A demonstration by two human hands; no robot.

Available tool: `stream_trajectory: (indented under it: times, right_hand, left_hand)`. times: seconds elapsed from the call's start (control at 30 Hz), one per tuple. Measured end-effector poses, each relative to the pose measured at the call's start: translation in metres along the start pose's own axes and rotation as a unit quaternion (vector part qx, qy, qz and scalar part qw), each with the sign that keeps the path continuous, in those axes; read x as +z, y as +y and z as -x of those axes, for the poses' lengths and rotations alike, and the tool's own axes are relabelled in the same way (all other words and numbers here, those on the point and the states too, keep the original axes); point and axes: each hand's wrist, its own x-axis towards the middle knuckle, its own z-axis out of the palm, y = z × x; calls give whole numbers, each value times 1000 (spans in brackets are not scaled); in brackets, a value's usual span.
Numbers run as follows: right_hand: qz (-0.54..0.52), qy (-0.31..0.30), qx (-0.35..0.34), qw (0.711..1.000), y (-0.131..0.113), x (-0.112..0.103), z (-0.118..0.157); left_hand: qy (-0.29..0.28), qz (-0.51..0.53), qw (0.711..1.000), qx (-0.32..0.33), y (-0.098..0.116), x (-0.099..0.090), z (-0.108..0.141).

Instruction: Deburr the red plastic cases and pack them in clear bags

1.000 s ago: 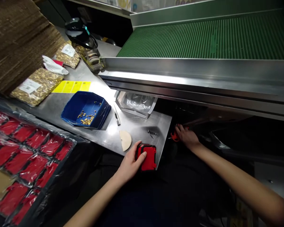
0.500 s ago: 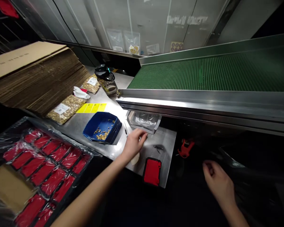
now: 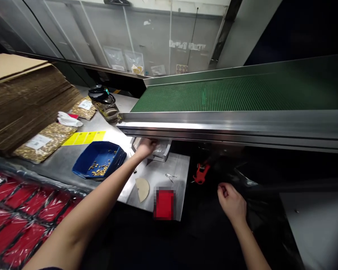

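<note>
My left hand reaches over a grey tray holding clear plastic bags, under the conveyor's metal edge. Its fingers are partly hidden, and whether they hold a bag cannot be made out. My right hand hovers over the dark area right of the table, fingers curled in with nothing visible in them. On the table corner lie a red piece with a dark border, a beige half-round piece and small metal snips. A blue bin holds small brass-coloured parts.
A green ribbed conveyor with a metal side rail crosses above the table. Stacked cardboard, bags of brass parts, a bottle and a crate of wrapped red pieces stand left. A red tool hangs beside the table.
My left hand has moved up from above the table to the grey tray, uncovering the beige piece. The view has shifted to the right. My right hand remains curled.
</note>
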Motion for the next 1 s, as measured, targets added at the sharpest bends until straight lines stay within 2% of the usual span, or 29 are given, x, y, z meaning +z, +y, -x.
stream_trajectory:
  times: [0.07, 0.27, 0.4, 0.5, 0.57, 0.63, 0.77, 1.0]
  right_hand:
    - [-2, -1, 1, 1000, 1, 3, -1]
    - [2, 7, -12, 1000, -1, 9, -4]
    - [14, 13, -27, 999, 0, 15, -3]
    - [24, 27, -23, 999, 5, 23, -3]
    - [30, 37, -19, 999, 8, 29, -4]
    - [34, 42, -22, 998, 10, 35, -4]
    - [42, 40, -35, 998, 11, 40, -5]
    - [56, 35, -36, 997, 10, 40, -3]
  left_hand:
    - [-8, -20, 999, 27, -4, 0, 10]
    - [56, -82, 992, 72, -7, -11, 33]
    - [61, -142, 982, 110, -7, -20, 55]
    - [113, -191, 972, 73, -11, -30, 71]
    - [170, -215, 962, 16, -16, -38, 73]
    - [202, -226, 952, -42, -22, -46, 69]
    - [183, -229, 951, -95, -34, -54, 56]
    - [162, -231, 956, -80, -37, -53, 56]
